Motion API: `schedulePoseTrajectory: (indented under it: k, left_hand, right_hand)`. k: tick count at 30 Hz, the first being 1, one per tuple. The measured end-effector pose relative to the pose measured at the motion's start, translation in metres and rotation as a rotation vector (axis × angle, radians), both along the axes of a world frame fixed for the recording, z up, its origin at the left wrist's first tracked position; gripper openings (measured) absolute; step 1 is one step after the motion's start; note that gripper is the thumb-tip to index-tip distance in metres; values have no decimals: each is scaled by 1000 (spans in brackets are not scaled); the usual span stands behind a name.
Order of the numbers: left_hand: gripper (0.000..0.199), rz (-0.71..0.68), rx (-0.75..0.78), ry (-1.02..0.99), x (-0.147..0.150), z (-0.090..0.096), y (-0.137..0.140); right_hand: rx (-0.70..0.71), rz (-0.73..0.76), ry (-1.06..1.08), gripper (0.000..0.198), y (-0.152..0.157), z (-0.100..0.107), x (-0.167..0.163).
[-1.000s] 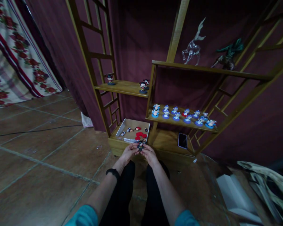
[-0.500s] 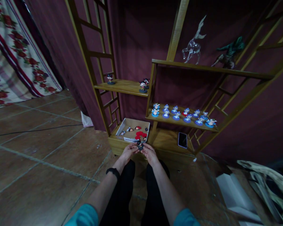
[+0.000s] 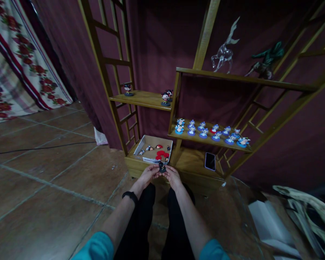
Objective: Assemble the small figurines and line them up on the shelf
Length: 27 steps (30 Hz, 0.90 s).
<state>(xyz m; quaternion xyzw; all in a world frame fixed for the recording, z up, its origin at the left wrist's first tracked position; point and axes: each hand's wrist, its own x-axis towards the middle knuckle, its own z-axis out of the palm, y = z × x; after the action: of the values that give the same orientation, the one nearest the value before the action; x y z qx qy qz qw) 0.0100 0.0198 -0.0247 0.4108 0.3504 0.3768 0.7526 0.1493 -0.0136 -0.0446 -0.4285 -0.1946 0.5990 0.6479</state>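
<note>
Between my fingertips is a small black figurine [image 3: 161, 167] on a dark round base. My left hand [image 3: 150, 173] pinches it from the left, and my right hand [image 3: 172, 176] grips it from the right. Just beyond it, an open cardboard box [image 3: 148, 140] sits on the bottom shelf, holding several loose figurine pieces and red discs [image 3: 160, 153]. Dark figurines stand on the upper left shelf: one figurine [image 3: 128, 90] by the post and a pair [image 3: 165, 98] at its right end.
Several blue and purple figurines [image 3: 203, 133] line the middle right shelf. A phone [image 3: 210, 161] lies on the lower shelf. Higher up stand a clear glass deer [image 3: 222, 57] and a green statue [image 3: 268, 59]. A white box [image 3: 271, 225] is on the floor at right.
Both hands keep hold of the figurine, which has turned so that its dark side shows now. The whole view has shifted slightly.
</note>
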Motion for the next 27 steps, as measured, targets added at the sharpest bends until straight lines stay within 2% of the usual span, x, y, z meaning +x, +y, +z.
schedulePoseTrajectory:
  k: [6, 13, 18, 27]
  left_hand:
    - [21, 1, -16, 17, 1, -3, 1]
    - [21, 140, -97, -5, 3, -10, 6]
    - [24, 110, -120, -32, 3, -11, 8]
    - [23, 59, -119, -25, 1, -7, 5]
  right_hand:
    - [-10, 11, -10, 24, 1, -2, 0]
    - [-18, 59, -5, 29, 3, -7, 0]
    - [-16, 106, -1, 36, 0, -6, -1]
    - [0, 77, -5, 31, 1, -6, -2]
